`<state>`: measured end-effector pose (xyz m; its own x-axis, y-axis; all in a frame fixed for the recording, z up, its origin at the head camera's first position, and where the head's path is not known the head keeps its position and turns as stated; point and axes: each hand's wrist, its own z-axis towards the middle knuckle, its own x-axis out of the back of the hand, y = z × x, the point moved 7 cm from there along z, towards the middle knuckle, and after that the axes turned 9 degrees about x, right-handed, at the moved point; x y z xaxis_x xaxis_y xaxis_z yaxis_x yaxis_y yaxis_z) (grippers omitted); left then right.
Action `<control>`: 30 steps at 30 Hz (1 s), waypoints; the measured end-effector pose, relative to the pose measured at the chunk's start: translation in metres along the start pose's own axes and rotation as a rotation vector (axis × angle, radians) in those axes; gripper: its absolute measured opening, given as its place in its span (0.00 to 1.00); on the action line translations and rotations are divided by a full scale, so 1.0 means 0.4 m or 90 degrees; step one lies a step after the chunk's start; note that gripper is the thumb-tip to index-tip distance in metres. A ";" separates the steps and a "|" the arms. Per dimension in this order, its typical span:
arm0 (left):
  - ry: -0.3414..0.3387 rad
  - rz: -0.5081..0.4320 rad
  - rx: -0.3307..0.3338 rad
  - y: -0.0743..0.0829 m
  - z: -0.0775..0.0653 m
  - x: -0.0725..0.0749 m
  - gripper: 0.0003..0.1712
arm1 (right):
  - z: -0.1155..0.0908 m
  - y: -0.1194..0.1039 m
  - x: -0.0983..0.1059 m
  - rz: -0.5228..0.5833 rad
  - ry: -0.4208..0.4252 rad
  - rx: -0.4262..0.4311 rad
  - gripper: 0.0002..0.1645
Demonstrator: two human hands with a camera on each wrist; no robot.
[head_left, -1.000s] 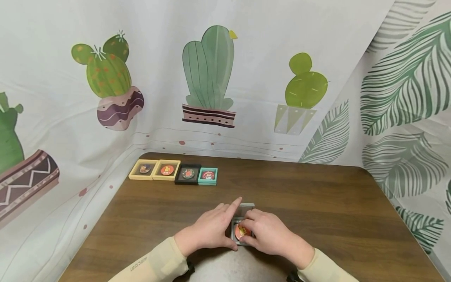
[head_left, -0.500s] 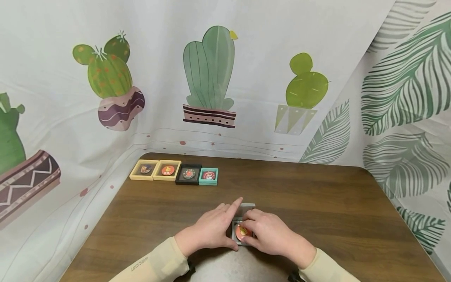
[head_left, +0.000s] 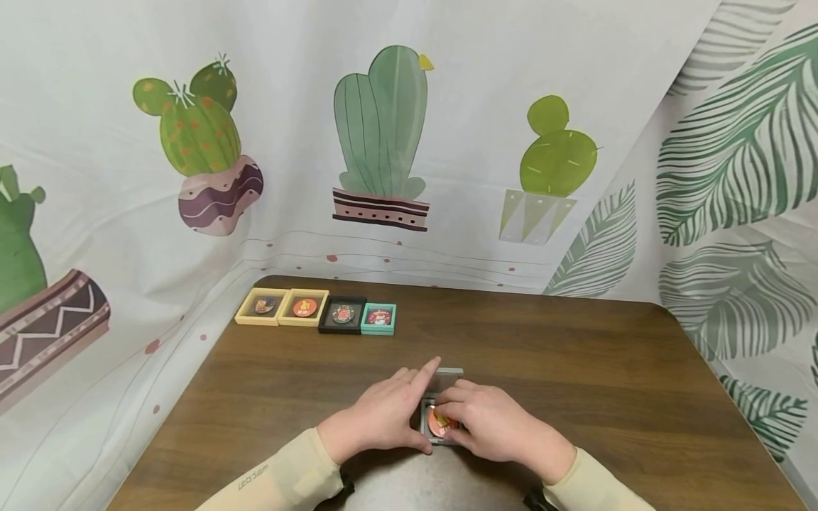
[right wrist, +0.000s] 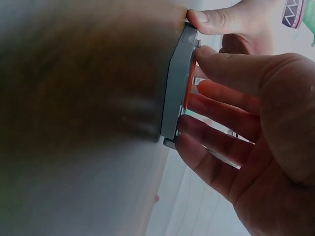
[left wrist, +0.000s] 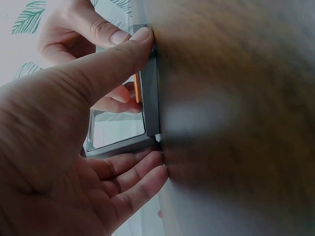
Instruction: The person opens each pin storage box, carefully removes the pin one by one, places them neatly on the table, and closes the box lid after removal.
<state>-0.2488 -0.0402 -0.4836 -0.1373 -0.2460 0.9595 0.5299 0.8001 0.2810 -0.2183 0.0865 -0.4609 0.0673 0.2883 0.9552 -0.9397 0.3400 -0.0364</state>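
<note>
A small grey display case lies opened on the table, its lid with a clear window raised at the back. Inside its near half sits a round orange-red badge with a yellow figure. My left hand holds the case from the left, thumb at the near edge and fingers behind the hinge side, as the left wrist view shows. From the right, my right hand pinches the badge between thumb and fingers. In the right wrist view only the badge's orange edge shows above the case wall.
At the back left of the brown wooden table stand two yellow cases, a black case and a turquoise case in a row, each with a round badge. A white cloth printed with cacti hangs behind.
The fingers of my right hand have shifted slightly over the badge. My left hand and the case stay in place.
</note>
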 end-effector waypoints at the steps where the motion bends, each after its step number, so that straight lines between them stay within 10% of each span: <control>1: -0.003 -0.001 0.002 0.000 0.000 0.000 0.79 | -0.001 0.000 -0.001 0.001 -0.003 0.001 0.19; 30: -0.003 0.003 0.002 0.002 -0.001 0.000 0.79 | -0.001 0.005 -0.009 0.038 -0.016 -0.002 0.19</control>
<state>-0.2479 -0.0399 -0.4834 -0.1384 -0.2391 0.9611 0.5283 0.8030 0.2758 -0.2202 0.0867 -0.4644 0.0029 0.2861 0.9582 -0.9408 0.3256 -0.0944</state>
